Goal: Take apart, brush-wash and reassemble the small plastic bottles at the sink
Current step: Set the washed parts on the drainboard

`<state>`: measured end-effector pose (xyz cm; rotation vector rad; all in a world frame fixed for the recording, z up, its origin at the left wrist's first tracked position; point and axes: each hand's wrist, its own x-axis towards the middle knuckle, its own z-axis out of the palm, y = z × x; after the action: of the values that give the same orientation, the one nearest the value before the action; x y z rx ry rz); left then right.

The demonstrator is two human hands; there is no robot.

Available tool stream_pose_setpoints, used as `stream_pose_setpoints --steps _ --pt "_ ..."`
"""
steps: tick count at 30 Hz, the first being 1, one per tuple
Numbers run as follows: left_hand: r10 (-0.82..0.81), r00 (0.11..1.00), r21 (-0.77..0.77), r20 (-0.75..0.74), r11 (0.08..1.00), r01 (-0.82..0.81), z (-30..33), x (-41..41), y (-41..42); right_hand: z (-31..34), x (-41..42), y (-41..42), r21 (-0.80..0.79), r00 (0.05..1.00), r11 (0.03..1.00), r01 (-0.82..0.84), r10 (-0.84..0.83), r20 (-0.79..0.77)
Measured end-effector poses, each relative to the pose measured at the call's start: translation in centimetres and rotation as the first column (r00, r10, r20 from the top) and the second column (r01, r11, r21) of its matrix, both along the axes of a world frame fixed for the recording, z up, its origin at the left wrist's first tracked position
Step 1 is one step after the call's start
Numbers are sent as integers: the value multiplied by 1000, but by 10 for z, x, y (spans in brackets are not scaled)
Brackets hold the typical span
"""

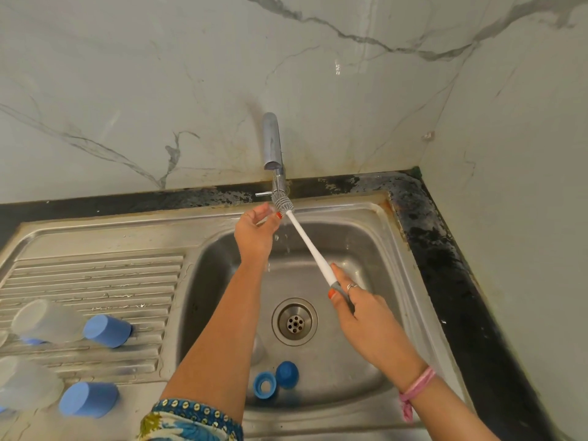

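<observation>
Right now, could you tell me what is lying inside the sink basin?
In the sink basin: a blue cap, a blue collar ring and the drain. The left forearm hides part of the floor.

Dull stainless sink (375, 218), glossy marble wall (191, 74), seemingly frosted plastic bottles (44, 319)

No readable text, labels, brands or numbers anywhere in view.
</observation>
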<state>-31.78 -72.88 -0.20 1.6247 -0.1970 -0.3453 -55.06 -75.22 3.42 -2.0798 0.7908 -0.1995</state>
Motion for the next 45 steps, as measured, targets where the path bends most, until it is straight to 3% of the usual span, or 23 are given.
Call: stream_pose_setpoints --steps 4,9,13,18,23,29,32,35,39,45 --pt "-83 992 124 96 990 71 1 -10 -1 2 11 -15 6 998 999 38 -37 -58" --pt "49 995 196 81 978 -64 6 3 -3 18 9 7 -119 995 992 -48 36 -97" --pt "-107 980 264 167 963 60 9 -6 -5 16 20 -8 -135 988 991 3 -25 -155" --pt "29 992 261 119 964 -59 10 3 -6 24 15 17 -205 991 978 -45 17 -136" --pt "-13 987 223 162 975 -23 11 -5 -9 14 26 -8 -156 978 988 19 -51 -203" --pt "141 990 128 -4 982 -139 13 12 -7 12 8 13 -155 987 988 -24 -1 -160" --pt "18 939 -149 -344 986 -73 23 4 -8 9 8 11 -66 993 998 18 -26 -119" --pt "-186 784 -459 -592 878 -138 29 -5 -6 13 9 12 -1 997 999 52 -52 -50" --pt "-272 737 -527 -619 839 -133 28 -15 -5 15 16 -2 9 995 995 96 -95 -29" --pt "-109 726 -515 -679 775 -366 33 -11 -14 23 7 29 -83 998 997 -11 5 -68"
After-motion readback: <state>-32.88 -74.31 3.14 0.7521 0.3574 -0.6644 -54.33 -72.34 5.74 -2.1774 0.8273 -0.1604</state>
